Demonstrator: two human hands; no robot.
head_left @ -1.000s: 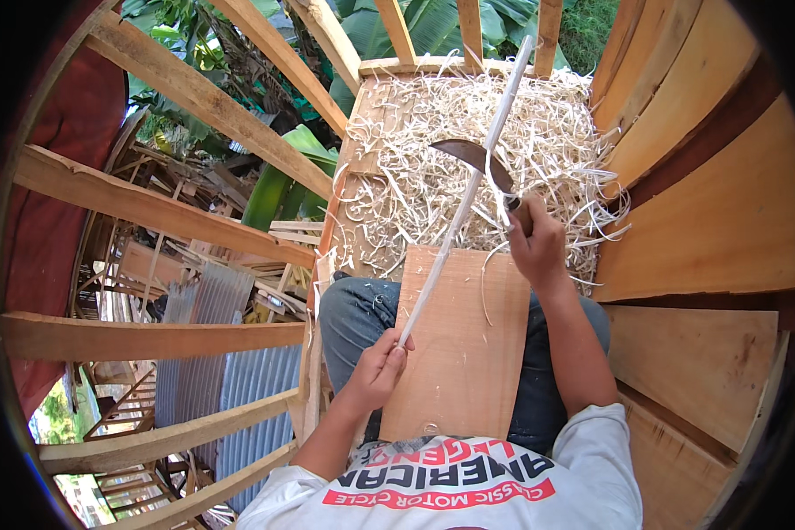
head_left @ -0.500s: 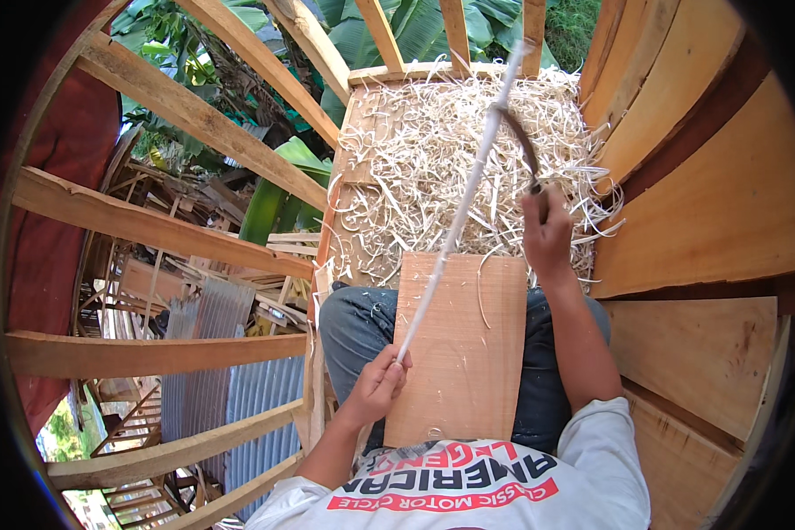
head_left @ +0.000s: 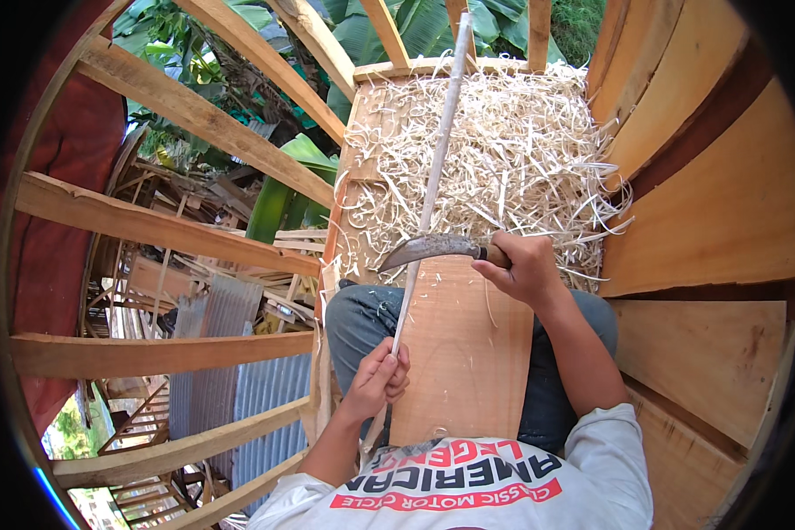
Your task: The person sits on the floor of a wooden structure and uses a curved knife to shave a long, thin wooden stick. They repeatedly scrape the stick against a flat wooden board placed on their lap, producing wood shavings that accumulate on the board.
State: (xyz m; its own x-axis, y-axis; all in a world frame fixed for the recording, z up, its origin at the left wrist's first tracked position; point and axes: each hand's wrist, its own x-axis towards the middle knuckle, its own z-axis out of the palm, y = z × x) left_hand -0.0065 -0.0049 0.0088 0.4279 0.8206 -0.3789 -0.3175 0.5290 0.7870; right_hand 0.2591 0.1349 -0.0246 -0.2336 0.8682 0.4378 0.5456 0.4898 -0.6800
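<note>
A long, thin pale stick (head_left: 439,150) slants up and away from my lap, its near end gripped in my left hand (head_left: 379,382). My right hand (head_left: 523,268) is closed round the short wooden handle of a curved knife (head_left: 428,248). The knife's dark, worn blade points left and lies across the stick, partway along its length. A flat wooden board (head_left: 468,353) rests over my thighs beneath both hands. Beyond it, a thick layer of curled shavings (head_left: 495,159) covers most of the plank floor.
Wooden rails (head_left: 163,234) stand along the left side, with corrugated metal sheets (head_left: 265,397) and scrap timber below them. A wall of overlapping planks (head_left: 707,203) closes in the right. Broad banana leaves (head_left: 415,35) show past the far rails.
My right hand has drawn the knife toward me, from near the stick's far end to nearer my lap. The stick's far end has swung left; my left hand keeps its grip.
</note>
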